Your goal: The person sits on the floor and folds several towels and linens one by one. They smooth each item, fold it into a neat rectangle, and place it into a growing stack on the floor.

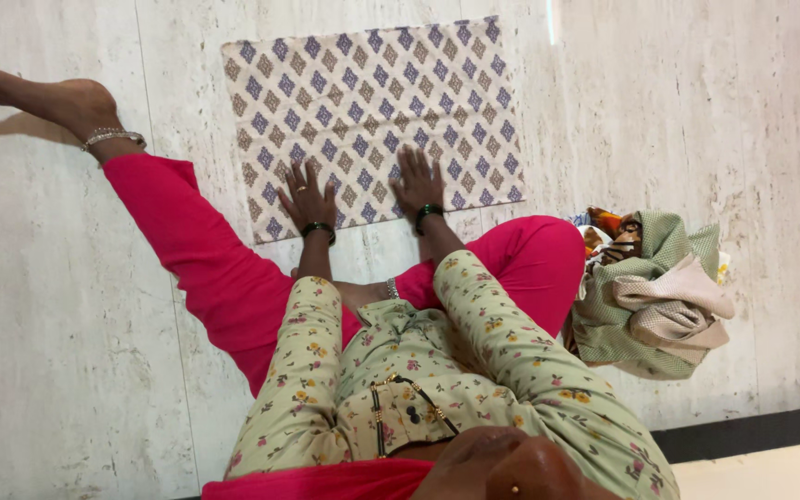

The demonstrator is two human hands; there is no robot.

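While the person sat on the pale marble floor point(67, 370) with one pink-trousered leg stretched toward ten o'clock, both hands lay flat and fully open, gripping nothing. The left hand point(307, 199) and right hand point(418, 181) pressed, fingers spread, on the near edge of a folded cloth point(372, 111) at twelve o'clock. At three o'clock sat a heap of clothes point(655, 296). The cloth looked light, thin and limp, likely to sag unless pinched at its corners or along an edge. It was a cream rectangle printed with rows of blue and brown diamonds, lying smooth.
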